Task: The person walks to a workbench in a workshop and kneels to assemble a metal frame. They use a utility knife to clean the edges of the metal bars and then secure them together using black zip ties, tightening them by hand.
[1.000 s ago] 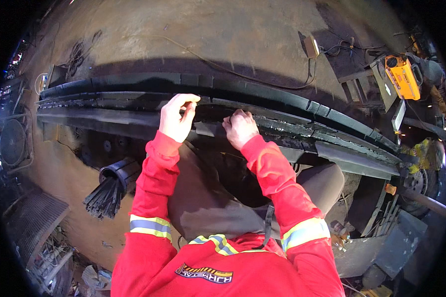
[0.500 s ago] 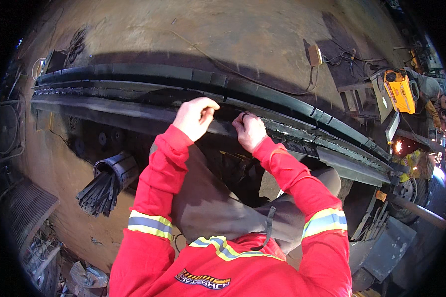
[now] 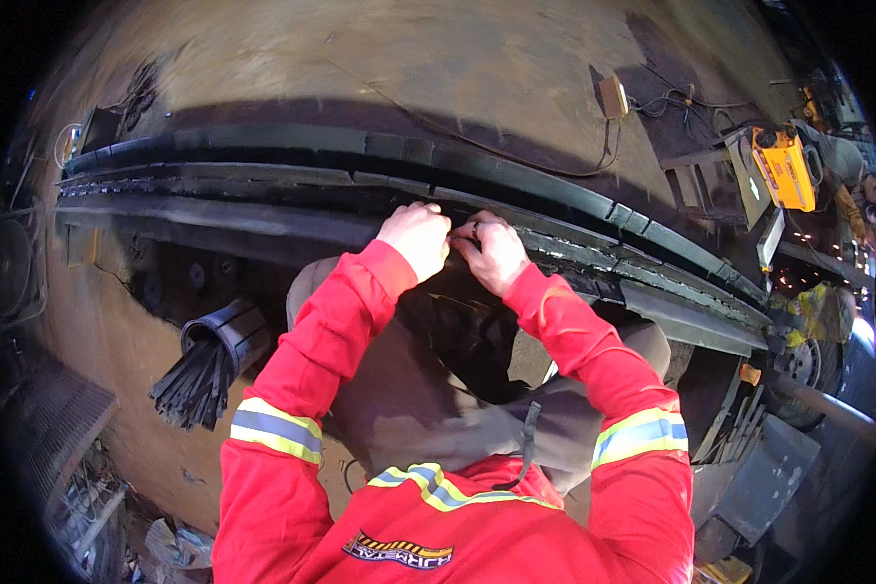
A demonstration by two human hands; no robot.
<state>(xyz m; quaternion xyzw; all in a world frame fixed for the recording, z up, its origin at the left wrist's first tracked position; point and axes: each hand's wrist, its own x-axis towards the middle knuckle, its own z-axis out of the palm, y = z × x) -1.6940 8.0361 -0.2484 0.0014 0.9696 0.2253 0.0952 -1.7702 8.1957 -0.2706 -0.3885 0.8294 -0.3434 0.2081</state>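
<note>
Several long dark metal bars (image 3: 243, 218) lie side by side across the view, with a rough channel running between them. Over their middle, my left hand (image 3: 418, 239) and my right hand (image 3: 493, 253) meet with curled fingers, fingertips nearly touching. Both are closed in a pinch; whatever sits between the fingertips is too small and hidden to make out. A dark ring circles a finger of my right hand. To the left of my knees, a bucket (image 3: 243, 329) lies tipped over, with thin dark metal strips (image 3: 193, 382) sticking out of its mouth.
A yellow machine (image 3: 784, 169) stands at the right, with cables near it on the floor. Farther right, sparks fly beside a yellow-gloved co-worker. A small block (image 3: 612, 97) rests beyond the bars. A ribbed metal grate (image 3: 54, 419) lies at the left.
My left hand has moved right and slightly down, to meet my right hand. The right hand has stayed nearly in place.
</note>
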